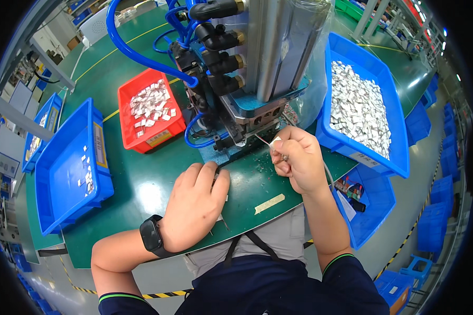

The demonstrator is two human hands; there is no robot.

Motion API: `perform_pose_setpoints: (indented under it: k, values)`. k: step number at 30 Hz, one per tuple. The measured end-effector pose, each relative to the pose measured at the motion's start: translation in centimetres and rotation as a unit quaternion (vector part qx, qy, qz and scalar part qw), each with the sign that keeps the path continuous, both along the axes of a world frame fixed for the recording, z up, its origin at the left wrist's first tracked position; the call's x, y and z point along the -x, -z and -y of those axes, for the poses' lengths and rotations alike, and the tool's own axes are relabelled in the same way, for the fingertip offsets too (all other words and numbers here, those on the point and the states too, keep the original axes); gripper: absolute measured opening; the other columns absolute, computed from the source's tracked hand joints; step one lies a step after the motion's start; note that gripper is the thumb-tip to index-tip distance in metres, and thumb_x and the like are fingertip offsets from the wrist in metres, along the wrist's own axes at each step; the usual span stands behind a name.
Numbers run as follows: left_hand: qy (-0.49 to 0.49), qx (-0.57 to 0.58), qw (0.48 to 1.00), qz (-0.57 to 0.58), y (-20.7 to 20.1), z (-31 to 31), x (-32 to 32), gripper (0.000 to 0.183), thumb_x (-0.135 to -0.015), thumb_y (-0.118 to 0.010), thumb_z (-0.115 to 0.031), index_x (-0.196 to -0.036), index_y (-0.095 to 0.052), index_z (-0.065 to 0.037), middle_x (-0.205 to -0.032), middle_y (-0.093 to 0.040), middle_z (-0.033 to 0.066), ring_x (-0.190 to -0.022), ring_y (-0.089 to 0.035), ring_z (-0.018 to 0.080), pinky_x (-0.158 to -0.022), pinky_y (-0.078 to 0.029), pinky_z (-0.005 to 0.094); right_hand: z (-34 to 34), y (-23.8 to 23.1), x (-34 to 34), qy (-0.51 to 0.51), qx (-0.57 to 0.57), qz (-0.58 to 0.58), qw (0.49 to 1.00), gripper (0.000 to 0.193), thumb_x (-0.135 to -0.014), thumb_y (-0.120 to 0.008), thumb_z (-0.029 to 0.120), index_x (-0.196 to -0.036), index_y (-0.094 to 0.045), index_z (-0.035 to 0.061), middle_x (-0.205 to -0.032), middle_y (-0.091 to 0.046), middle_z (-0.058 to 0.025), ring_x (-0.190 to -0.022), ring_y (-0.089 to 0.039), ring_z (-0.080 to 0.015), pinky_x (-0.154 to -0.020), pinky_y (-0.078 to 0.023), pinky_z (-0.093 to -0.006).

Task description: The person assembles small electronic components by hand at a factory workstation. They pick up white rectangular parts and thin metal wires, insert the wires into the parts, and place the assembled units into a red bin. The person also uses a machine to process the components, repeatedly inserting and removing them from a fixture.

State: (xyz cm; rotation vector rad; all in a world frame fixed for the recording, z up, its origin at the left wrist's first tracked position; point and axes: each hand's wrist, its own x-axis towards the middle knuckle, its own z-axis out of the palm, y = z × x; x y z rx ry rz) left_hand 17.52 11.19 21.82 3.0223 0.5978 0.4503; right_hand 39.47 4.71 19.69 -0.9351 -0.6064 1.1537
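Observation:
My right hand [299, 157] is closed in a pinch at the front of a press-like machine [257, 113]. Between its fingertips is a small white piece [275, 143], and a thin rod-like strip [263, 139] runs from there toward the machine's lower opening. How the strip joins the piece is too small to tell. My left hand [194, 205], with a black watch [151, 234] on its wrist, lies back-up on the green table [152, 184]. Its fingers curl down over small bits that are mostly hidden; a thin metal sliver [224, 222] shows beside it.
A red bin [152, 139] and a blue tray [71, 194] with small white pieces stand left. On the right, a blue bin [362, 157] full of such pieces sits above another blue bin [376, 210]. Blue hoses [126, 47] arch over the machine. Tape [269, 204] marks the table.

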Motion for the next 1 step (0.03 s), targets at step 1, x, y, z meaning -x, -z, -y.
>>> perform_pose_setpoints:
  k: [1]
  values:
    - [0.001, -0.004, 1.0, -0.008, 0.2, -0.08, 0.06, 0.037, -0.074, -0.065, -0.007, -0.11, -0.056, -0.001, -0.11, -0.056, 0.0181, -0.096, -0.056, 0.0333, -0.083, -0.046, 0.04, 0.04, -0.01, -0.04, 0.001, 0.0, 0.0, 1.0, 0.011, -0.085, -0.062, 0.007, -0.077, -0.056, 0.0009, -0.066, -0.055, -0.0041, -0.044, -0.036, -0.0018, -0.038, -0.024, -0.0189]
